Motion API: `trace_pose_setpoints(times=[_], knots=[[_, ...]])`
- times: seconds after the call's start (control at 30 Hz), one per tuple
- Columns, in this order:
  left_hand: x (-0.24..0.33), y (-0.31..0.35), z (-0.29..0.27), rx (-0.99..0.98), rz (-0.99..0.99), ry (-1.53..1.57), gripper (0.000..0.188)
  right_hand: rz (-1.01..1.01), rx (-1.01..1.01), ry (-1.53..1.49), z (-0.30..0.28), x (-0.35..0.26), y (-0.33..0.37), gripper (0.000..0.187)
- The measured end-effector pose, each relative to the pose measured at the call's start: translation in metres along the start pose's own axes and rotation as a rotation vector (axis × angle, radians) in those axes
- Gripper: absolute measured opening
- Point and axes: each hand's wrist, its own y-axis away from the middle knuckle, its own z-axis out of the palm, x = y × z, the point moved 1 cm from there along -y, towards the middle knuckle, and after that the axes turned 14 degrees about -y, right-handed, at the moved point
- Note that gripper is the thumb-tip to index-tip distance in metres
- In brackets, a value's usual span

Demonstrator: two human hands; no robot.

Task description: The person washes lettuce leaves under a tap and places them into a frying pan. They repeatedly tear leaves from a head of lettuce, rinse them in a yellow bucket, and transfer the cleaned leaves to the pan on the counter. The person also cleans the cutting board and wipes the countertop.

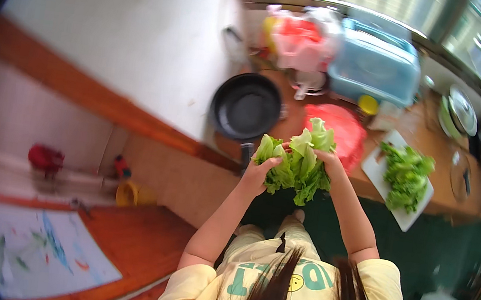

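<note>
Right, here I am with both hands full: my left hand [260, 174] has its fingers clamped on the left side of the green lettuce leaves [299, 168], and my right hand [328, 161] grips them from the right, some fingertips hidden behind the greenery. The bunch is up in front of me, between my two hands. Over to the far left sits the black frying pan [247, 107]; just beyond the leaves, the red plastic bag [343, 130]. And on the right, more lettuce [405, 179] lies across the white board [374, 167]!
</note>
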Motion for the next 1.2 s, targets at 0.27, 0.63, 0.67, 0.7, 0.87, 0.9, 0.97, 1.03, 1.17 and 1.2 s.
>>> trace_pose_setpoints(times=[0.27,0.63,0.67,0.7,0.87,0.9,0.97,1.03,1.17,1.2], knots=[[0.009,0.173,-0.224,0.402,0.108,0.166,0.046,0.499,0.155,0.087,0.141,0.239,-0.090,0.040],[0.046,0.285,-0.474,0.738,0.223,0.284,0.053,0.197,-0.297,0.746,0.258,0.555,-0.225,0.044],[0.054,0.291,-0.493,0.725,0.177,0.319,0.053,0.071,-0.320,0.979,0.256,0.579,-0.244,0.047],[0.057,0.297,-0.514,0.712,0.128,0.358,0.053,-0.058,-0.341,1.207,0.270,0.596,-0.256,0.051],[0.073,0.312,-0.628,0.751,0.071,0.372,0.051,-0.089,-0.682,1.665,0.311,0.669,-0.332,0.060],[0.081,0.317,-0.651,0.770,0.083,0.352,0.050,-0.089,-0.715,1.668,0.322,0.687,-0.349,0.062],[0.087,0.330,-0.704,0.812,0.020,0.286,0.041,0.298,-0.768,1.531,0.342,0.724,-0.387,0.063],[0.111,0.342,-0.754,0.838,-0.044,0.213,0.036,0.668,-0.817,1.214,0.363,0.757,-0.428,0.064],[0.100,0.374,-0.842,1.054,0.128,0.056,0.033,1.085,-0.986,0.723,0.403,0.834,-0.481,0.067],[0.092,0.378,-0.863,1.125,0.194,0.135,0.037,1.119,-1.068,0.748,0.413,0.851,-0.493,0.068]])
